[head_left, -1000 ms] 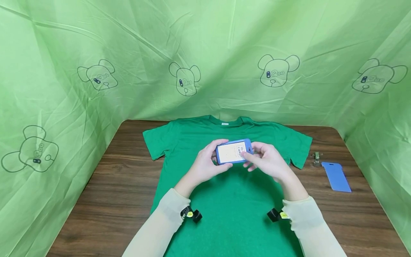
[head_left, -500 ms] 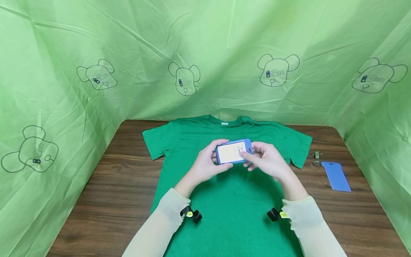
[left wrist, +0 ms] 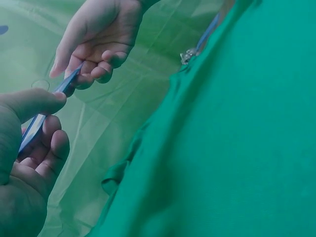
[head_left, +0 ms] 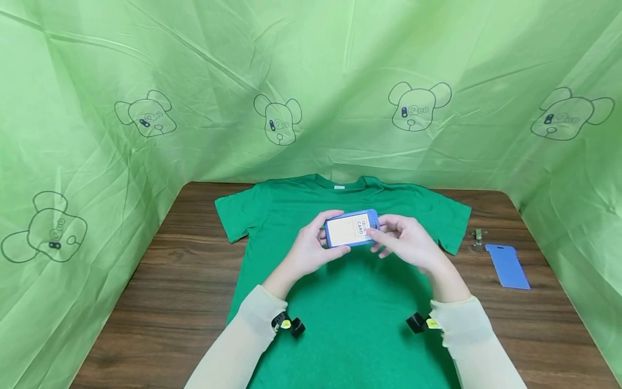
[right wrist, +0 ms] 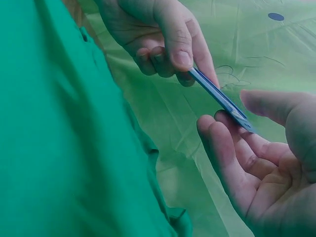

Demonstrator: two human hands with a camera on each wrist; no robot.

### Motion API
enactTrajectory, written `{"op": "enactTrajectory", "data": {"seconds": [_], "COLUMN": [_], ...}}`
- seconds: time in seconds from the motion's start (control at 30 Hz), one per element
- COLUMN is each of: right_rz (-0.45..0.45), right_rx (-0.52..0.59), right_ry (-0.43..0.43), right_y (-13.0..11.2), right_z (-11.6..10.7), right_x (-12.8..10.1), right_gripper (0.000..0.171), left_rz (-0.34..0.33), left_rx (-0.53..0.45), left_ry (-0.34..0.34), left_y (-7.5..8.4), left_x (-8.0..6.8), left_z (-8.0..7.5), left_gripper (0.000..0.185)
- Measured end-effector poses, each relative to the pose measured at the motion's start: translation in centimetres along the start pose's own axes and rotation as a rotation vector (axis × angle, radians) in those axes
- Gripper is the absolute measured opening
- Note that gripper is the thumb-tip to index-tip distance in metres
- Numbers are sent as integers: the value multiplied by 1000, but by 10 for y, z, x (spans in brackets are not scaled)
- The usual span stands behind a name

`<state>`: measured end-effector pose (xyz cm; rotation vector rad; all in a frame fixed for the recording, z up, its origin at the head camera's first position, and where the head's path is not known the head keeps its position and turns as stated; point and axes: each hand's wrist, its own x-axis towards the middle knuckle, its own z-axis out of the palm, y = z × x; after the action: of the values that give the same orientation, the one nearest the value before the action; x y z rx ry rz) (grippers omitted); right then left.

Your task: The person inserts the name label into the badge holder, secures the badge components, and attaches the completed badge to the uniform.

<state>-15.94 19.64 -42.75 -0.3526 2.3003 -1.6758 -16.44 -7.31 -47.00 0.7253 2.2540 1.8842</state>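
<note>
In the middle of the frame, the left hand and right hand both pinch a blue card holder above the green shirt. Only fingertips hold it, so it might slip and drop.

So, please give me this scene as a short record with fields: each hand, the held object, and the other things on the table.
left hand: grips left end of badge holder
right hand: pinches right end of it
badge holder: blue, ID card inside, above the shirt
shirt: green, flat on table
right side: blue cover, metal clip
</note>
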Motion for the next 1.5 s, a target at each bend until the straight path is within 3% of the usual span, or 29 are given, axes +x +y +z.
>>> {"op": "enactTrajectory", "data": {"seconds": [0.67, 0.93, 1.27, 1.5], "right_rz": [1, 8, 6, 72], "right_rx": [-61, -142, -273, -251], "right_ry": [107, 121, 279, 389], "right_y": [0, 13, 41, 74], "right_z": [-42, -64, -114, -158], "right_x": [-21, -40, -71, -91], "right_gripper": [36, 36, 35, 35], "left_rz": [-4, 8, 16, 16], "left_rx": [-35, -38, -35, -50], "left_ry": [38, 61, 58, 53], "left_y": [-1, -1, 0, 3], "left_x": [0, -4, -3, -1], "left_z": [-4, -7, -6, -7], "left_gripper": [78, 76, 75, 74]}}
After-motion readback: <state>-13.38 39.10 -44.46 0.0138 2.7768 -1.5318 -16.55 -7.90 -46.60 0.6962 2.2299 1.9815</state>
